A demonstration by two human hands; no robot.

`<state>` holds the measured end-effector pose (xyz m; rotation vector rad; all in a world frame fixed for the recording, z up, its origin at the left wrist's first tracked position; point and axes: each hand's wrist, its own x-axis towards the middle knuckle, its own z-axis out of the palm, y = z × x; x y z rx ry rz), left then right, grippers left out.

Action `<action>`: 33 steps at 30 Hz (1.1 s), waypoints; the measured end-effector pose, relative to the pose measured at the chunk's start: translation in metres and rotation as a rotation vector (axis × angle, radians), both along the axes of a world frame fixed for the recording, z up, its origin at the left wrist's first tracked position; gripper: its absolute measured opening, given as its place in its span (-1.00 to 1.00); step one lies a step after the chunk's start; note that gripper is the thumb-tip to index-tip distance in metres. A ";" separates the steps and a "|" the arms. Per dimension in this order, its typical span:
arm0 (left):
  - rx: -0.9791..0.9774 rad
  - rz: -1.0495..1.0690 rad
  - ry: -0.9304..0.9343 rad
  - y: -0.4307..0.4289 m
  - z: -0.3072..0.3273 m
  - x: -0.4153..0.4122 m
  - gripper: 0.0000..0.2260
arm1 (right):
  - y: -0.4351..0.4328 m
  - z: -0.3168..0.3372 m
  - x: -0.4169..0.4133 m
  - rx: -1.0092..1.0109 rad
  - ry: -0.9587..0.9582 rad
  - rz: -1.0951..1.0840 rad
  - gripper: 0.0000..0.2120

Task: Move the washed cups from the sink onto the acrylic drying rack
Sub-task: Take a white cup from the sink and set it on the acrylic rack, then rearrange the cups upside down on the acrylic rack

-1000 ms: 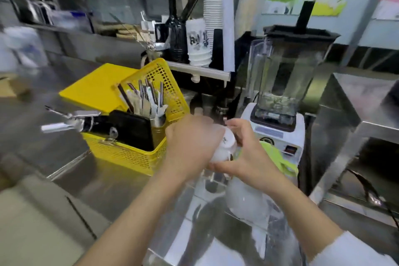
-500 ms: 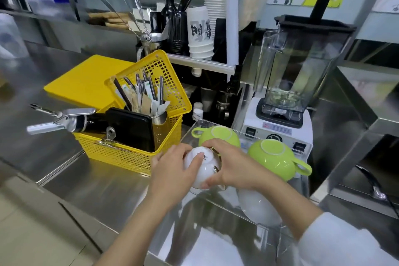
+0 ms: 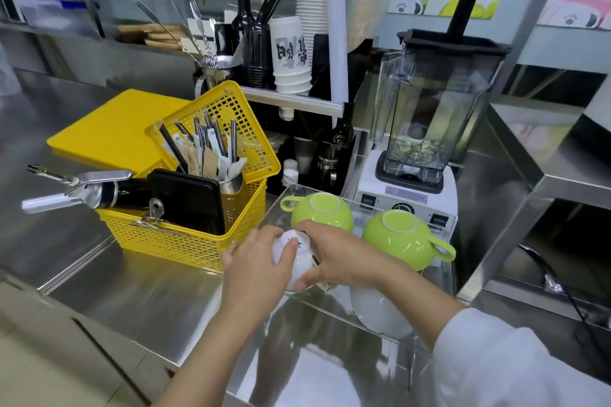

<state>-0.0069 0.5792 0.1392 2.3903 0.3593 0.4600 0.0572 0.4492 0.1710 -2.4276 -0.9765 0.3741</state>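
A small white cup [image 3: 297, 258] sits upside down at the front left of the clear acrylic drying rack [image 3: 334, 309]. My left hand [image 3: 256, 269] wraps its left side and my right hand [image 3: 337, 256] grips its right side. Two green cups stand inverted on the rack behind it: one [image 3: 319, 213] just beyond my right hand, the other [image 3: 401, 239] to the right with its handle pointing right. Another white cup [image 3: 377, 312] lies on the rack under my right forearm, partly hidden.
A yellow basket [image 3: 185, 241] with cutlery, a black case and a metal whipper stands directly left of the rack. A blender [image 3: 426, 129] on a white base stands behind it. Paper cup stacks and utensils crowd the shelf behind. A steel counter [image 3: 142, 301] runs along the front left.
Both hands lowered the white cup from in front of the blender down onto the rack's front left. The view shifted, uncovering both green cups.
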 end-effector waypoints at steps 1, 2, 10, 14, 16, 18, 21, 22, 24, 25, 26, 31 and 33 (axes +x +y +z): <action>-0.004 -0.005 -0.002 0.000 0.000 -0.001 -0.74 | 0.000 0.001 -0.001 -0.010 -0.022 0.009 -0.21; -0.006 -0.009 -0.004 0.000 -0.001 -0.001 -0.73 | -0.002 0.003 -0.003 -0.012 -0.049 0.014 -0.15; -0.036 -0.191 0.067 0.005 0.000 -0.005 -0.45 | -0.050 0.017 -0.008 0.275 -0.095 -0.180 -0.39; -0.058 -0.249 0.098 0.007 -0.003 -0.001 -0.42 | -0.078 0.009 -0.006 0.312 -0.050 -0.300 -0.56; -0.047 -0.242 0.062 0.005 -0.005 0.000 -0.42 | -0.089 0.006 -0.009 0.348 -0.015 -0.326 -0.65; -0.070 -0.243 0.028 0.004 -0.008 -0.001 -0.44 | -0.098 0.004 -0.012 0.357 -0.030 -0.347 -0.71; -0.086 -0.278 0.019 0.007 -0.013 -0.001 -0.43 | -0.110 0.002 -0.013 0.362 -0.069 -0.387 -0.72; -0.062 -0.279 0.023 0.008 -0.013 -0.001 -0.40 | -0.114 0.002 -0.014 0.373 -0.075 -0.396 -0.73; 0.002 -0.255 0.004 0.007 -0.012 0.001 -0.33 | -0.122 0.002 -0.018 0.412 -0.074 -0.412 -0.78; 0.016 -0.254 -0.034 0.005 -0.009 0.001 -0.29 | -0.125 0.000 -0.020 0.429 -0.072 -0.418 -0.78; 0.016 -0.273 -0.074 0.002 -0.006 0.002 -0.28 | -0.128 -0.001 -0.022 0.442 -0.069 -0.423 -0.77; 0.076 -0.541 -0.112 -0.027 0.008 -0.001 -0.30 | -0.150 -0.010 -0.031 0.331 -0.056 -0.369 -0.64; 0.143 -0.649 -0.104 -0.038 0.008 -0.001 -0.27 | -0.155 -0.011 -0.034 0.240 -0.046 -0.299 -0.56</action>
